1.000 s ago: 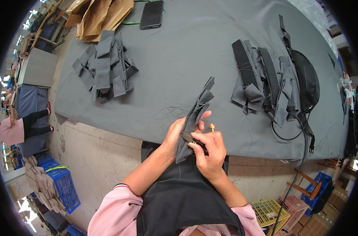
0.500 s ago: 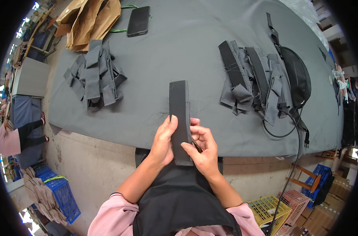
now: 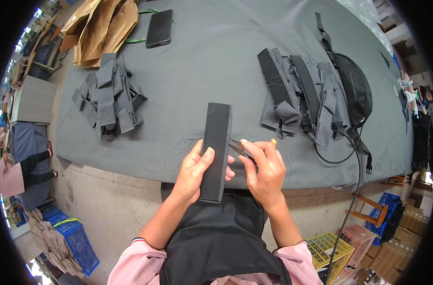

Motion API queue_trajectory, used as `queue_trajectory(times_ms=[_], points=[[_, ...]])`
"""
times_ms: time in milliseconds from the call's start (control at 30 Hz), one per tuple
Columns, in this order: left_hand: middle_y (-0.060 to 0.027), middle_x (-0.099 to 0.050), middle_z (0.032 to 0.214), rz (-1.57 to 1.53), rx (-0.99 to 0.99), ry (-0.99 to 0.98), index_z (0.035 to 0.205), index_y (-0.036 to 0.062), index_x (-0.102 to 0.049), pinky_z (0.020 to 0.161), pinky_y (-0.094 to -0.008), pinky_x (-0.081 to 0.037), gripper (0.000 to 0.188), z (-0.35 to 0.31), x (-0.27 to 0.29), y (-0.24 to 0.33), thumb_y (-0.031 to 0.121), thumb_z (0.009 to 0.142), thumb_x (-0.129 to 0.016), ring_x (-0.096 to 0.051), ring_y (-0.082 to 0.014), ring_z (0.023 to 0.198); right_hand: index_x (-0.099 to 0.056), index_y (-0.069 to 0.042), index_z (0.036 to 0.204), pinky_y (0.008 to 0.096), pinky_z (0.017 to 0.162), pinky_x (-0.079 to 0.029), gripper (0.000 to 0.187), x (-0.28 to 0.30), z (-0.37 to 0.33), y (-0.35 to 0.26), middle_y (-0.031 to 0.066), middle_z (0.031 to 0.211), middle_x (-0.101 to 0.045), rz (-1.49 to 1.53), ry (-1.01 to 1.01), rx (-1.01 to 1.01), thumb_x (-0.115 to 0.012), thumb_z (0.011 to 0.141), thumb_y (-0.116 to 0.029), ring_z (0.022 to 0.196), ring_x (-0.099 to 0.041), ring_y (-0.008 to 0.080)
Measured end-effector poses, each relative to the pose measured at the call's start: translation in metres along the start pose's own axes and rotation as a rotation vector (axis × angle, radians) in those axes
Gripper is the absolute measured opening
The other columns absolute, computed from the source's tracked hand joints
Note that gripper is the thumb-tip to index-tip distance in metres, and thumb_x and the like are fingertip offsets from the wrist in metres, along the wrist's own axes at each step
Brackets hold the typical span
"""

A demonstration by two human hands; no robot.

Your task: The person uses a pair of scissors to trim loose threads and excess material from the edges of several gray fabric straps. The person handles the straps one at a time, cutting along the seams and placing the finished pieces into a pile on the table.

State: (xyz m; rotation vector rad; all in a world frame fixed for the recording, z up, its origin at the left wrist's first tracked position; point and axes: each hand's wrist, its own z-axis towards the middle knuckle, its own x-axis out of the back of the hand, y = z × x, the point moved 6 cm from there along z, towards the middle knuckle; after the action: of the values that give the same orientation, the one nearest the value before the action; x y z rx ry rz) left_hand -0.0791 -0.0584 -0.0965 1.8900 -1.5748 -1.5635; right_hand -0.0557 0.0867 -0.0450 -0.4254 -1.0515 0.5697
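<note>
A long dark grey fabric strip (image 3: 216,142) points away from me over the near table edge. My left hand (image 3: 193,173) grips its lower half, thumb across the top and fingertips showing past the right side. Just right of the strip, my right hand (image 3: 265,172) is closed on small dark thread snips (image 3: 239,148), whose tips point up and left at the strip's right edge. Most of the snips' body is hidden in the fingers. Loose dark threads (image 3: 181,142) lie on the grey-covered table (image 3: 188,71) left of the strip.
A pile of grey fabric strips (image 3: 109,97) lies at left, another pile (image 3: 292,90) at right beside a black waist bag (image 3: 353,90) with a cable. A phone (image 3: 159,28) and brown paper bag (image 3: 100,33) sit far left. Crates (image 3: 330,251) stand on the floor.
My right hand has drawn off the strip to the right, bringing the snips into clearer view. The strip has shifted slightly, its top now leaning right, still in my left hand.
</note>
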Motion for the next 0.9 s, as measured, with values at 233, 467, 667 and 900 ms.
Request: queue_trajectory(times_ms=[233, 467, 667, 900], points=[[-0.0152, -0.062, 0.088, -0.008, 0.047, -0.005, 0.114, 0.0023, -0.044, 0.059, -0.0319, -0.054, 0.032, -0.001, 0.000, -0.003, 0.029, 0.098, -0.046, -0.064, -0.0206, 0.065, -0.065, -0.008, 0.102, 0.0303, 0.056, -0.039, 0.033, -0.002, 0.001, 0.006, 0.0026, 0.081, -0.058, 0.013, 0.022, 0.005, -0.071, 0.070, -0.004, 0.063, -0.054, 0.0186], [-0.0153, -0.063, 0.087, 0.011, 0.078, -0.019, 0.114, 0.0016, -0.044, 0.058, -0.0305, -0.054, 0.032, -0.001, -0.001, -0.002, 0.029, 0.097, -0.047, -0.064, -0.0202, 0.065, -0.066, -0.007, 0.098, 0.0296, 0.055, -0.040, 0.029, 0.000, 0.000, 0.006, 0.0029, 0.078, -0.059, 0.000, 0.022, 0.020, -0.071, 0.070, -0.002, 0.062, -0.055, 0.0183], [-0.0155, -0.063, 0.088, -0.001, 0.099, -0.031, 0.114, 0.0013, -0.044, 0.059, -0.0308, -0.055, 0.033, -0.001, -0.003, -0.003, 0.029, 0.097, -0.047, -0.064, -0.0201, 0.065, -0.067, -0.004, 0.096, 0.0292, 0.055, -0.044, 0.026, -0.002, -0.008, 0.013, 0.0070, 0.079, -0.060, 0.255, 0.017, -0.211, -0.069, 0.071, 0.002, 0.061, -0.056, 0.0196], [-0.0154, -0.063, 0.090, -0.015, 0.128, -0.073, 0.122, 0.0009, -0.041, 0.059, -0.0320, -0.055, 0.037, -0.003, -0.003, -0.007, 0.027, 0.097, -0.048, -0.064, -0.0209, 0.066, -0.066, -0.002, 0.096, 0.0251, 0.052, -0.048, 0.022, -0.002, -0.006, 0.016, 0.0074, 0.082, -0.059, 0.359, 0.051, -0.211, -0.067, 0.075, 0.003, 0.061, -0.057, 0.0139]])
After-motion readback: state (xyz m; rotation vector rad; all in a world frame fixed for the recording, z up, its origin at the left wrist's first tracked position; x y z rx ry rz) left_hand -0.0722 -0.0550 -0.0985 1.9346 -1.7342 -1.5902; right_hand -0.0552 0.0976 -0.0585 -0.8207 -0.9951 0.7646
